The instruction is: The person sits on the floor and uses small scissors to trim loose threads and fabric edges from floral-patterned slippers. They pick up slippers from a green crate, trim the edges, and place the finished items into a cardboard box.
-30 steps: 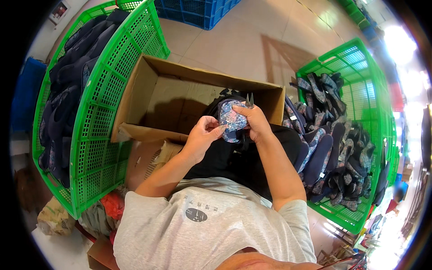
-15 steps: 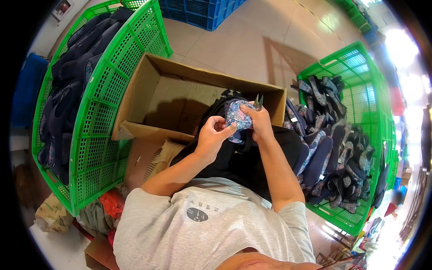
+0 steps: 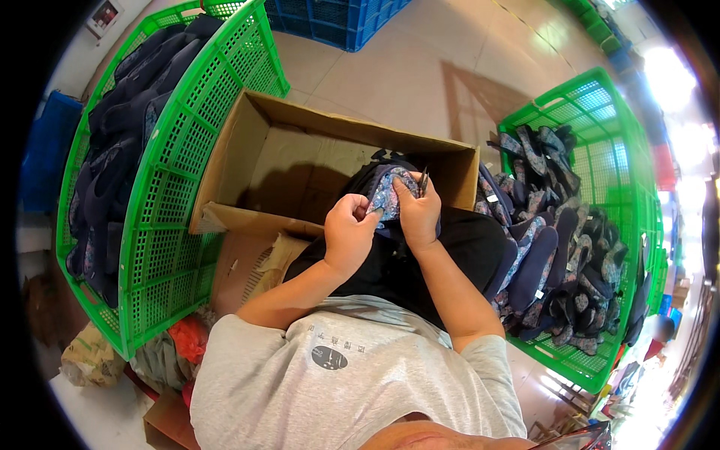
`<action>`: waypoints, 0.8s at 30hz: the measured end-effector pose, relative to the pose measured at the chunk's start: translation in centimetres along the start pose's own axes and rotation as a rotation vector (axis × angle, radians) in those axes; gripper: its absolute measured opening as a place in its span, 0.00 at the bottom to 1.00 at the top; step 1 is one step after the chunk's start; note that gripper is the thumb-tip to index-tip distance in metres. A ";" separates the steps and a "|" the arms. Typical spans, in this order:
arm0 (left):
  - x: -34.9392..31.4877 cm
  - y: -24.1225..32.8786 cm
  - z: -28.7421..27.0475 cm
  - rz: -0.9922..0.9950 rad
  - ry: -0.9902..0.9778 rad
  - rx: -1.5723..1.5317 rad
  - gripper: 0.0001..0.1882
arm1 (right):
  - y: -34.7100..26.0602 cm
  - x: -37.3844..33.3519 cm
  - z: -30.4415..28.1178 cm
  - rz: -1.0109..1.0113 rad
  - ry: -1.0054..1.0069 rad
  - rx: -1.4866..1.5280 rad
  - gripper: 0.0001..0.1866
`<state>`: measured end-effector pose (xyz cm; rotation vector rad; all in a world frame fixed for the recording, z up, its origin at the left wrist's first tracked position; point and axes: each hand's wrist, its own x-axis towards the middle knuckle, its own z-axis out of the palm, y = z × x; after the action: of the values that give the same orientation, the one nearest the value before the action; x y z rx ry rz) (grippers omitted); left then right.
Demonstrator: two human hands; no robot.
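Above my lap I hold a soft fabric slipper with a blue and pink floral pattern and dark edging. The fingers of my left hand pinch its near left edge. On its other side my right hand grips the fabric with the thumb on top. Slim metal thread snips also stick up from my right hand, their points away from me; their handles are hidden in the palm. Dark material lies behind the slipper, over the box's near edge, and I cannot make out its shape.
An open cardboard box stands just beyond my lap. At left a tall green crate holds navy slippers. To the right, another green crate is heaped with floral and navy slippers. A blue crate sits on the far floor.
The slipper has been turned and its fabric folded between my hands. My left hand has rolled over, showing more of its back. The snips have tilted, and their blades appear closer together.
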<state>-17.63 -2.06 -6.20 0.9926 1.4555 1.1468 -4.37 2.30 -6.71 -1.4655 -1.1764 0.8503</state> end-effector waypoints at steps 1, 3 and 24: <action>-0.1 0.2 0.1 0.130 0.022 0.141 0.10 | 0.9 -0.2 0.2 -0.035 0.026 -0.027 0.10; 0.1 0.8 0.1 0.476 0.060 0.346 0.11 | 0.8 -0.8 0.4 -0.100 0.076 -0.071 0.10; 1.9 6.3 -2.2 0.802 -0.239 0.918 0.20 | -2.6 -1.9 -3.9 0.564 -0.303 0.512 0.12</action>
<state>-19.96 0.76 -0.32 2.4171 1.4130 0.7832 -1.83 -0.61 -3.42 -1.2668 -0.6642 1.6711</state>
